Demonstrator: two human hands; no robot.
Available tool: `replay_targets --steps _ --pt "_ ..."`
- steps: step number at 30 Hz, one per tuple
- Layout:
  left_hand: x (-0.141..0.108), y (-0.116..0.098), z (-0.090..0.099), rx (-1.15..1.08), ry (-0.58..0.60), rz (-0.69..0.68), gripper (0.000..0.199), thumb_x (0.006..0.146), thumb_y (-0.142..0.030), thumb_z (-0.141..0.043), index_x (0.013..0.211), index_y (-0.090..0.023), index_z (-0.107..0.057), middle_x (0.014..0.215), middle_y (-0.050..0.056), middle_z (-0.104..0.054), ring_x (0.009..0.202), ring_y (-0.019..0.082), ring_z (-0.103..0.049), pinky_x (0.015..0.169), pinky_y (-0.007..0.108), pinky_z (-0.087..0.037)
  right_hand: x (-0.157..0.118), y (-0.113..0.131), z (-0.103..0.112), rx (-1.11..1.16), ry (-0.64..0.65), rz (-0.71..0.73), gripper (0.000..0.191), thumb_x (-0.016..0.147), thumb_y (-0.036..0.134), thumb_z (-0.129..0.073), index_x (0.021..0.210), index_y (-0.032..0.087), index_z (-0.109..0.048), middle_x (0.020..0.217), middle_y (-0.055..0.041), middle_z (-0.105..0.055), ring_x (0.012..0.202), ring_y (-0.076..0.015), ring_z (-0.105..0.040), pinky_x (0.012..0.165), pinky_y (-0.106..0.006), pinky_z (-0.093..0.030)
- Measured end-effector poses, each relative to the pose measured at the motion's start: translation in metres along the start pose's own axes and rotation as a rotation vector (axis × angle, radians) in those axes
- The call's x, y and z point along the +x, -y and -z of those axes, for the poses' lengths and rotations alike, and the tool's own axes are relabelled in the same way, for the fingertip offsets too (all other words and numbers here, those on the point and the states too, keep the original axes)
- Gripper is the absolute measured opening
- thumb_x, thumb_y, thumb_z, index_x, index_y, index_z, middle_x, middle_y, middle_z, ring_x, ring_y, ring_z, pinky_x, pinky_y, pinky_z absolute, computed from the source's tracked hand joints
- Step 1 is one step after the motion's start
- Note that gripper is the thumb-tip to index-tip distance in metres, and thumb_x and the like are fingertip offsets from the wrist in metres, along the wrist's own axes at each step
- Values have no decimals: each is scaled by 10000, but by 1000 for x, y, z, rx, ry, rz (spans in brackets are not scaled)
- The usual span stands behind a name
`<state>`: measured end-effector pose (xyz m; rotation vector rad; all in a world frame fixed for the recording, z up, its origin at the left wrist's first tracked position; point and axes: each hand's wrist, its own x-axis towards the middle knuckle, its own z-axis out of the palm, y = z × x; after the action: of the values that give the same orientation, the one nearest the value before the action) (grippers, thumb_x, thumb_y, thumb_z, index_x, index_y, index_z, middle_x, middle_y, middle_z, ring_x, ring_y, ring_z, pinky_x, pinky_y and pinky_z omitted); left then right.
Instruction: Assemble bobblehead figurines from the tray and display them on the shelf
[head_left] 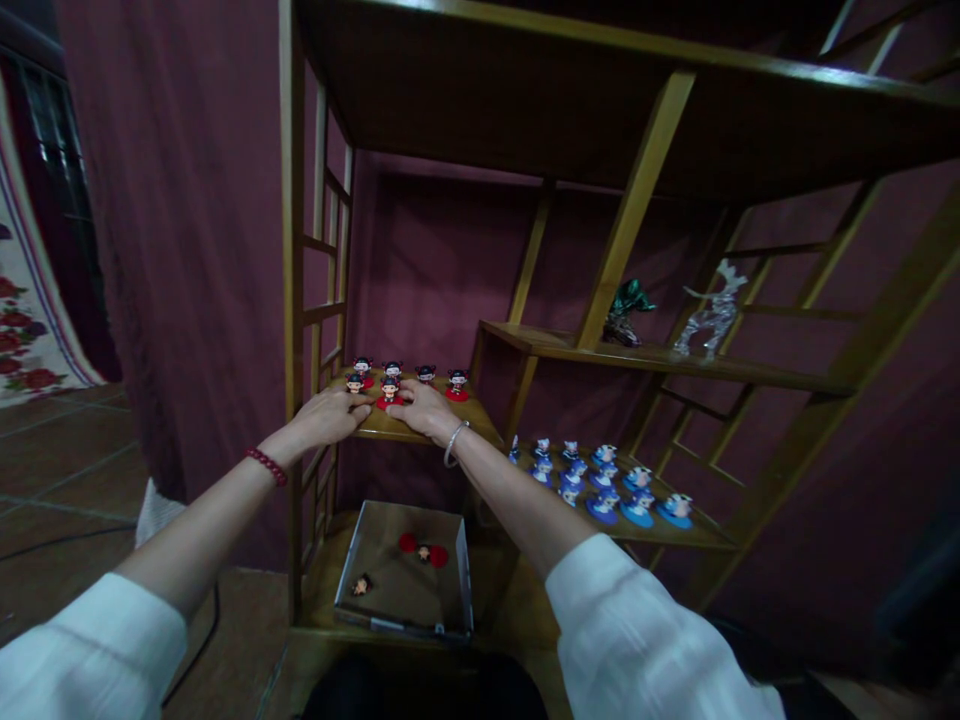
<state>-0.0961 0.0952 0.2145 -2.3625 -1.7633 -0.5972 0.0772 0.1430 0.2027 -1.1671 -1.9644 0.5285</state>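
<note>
Several small black-haired figurines on red bases stand in two rows on the left wooden shelf (409, 430). My left hand (330, 415) is at the front-left figurine (355, 384), its fingers around the lower part and hiding its base. My right hand (426, 410) touches the red base of the front figurine (390, 390) beside it, thumb at the front edge, fingers behind. At the back right of the row, another figurine (457, 384) stands apart from both hands.
Below, an open box (397, 620) holds a few figurine parts and red discs. Blue and purple figurines (604, 500) stand on the lower right shelf. A clear deer figure (712, 312) and a green ornament (628, 310) stand above them. Wooden posts (637, 210) divide the shelves.
</note>
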Motion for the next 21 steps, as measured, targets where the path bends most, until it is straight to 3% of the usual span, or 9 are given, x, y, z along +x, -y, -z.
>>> replay_targets --steps 8,21 --pt "-5 2 5 -64 8 -65 433 814 -387 -319 1129 -238 -575 1113 47 -606 1006 197 -553 862 293 -410 -5 8 5 -90 -16 -25 475 612 332 -672 1057 213 -559 1039 -18 -643 939 -178 -596 787 -271 -457" --pt "-16 1 6 -94 -22 -35 419 810 -373 -344 1141 -246 -567 1215 31 -541 1112 200 -494 943 312 -370 -14 20 10 -239 -27 -4 367 661 352 -626 1003 225 -587 997 -14 -659 901 -180 -607 750 -269 -453"
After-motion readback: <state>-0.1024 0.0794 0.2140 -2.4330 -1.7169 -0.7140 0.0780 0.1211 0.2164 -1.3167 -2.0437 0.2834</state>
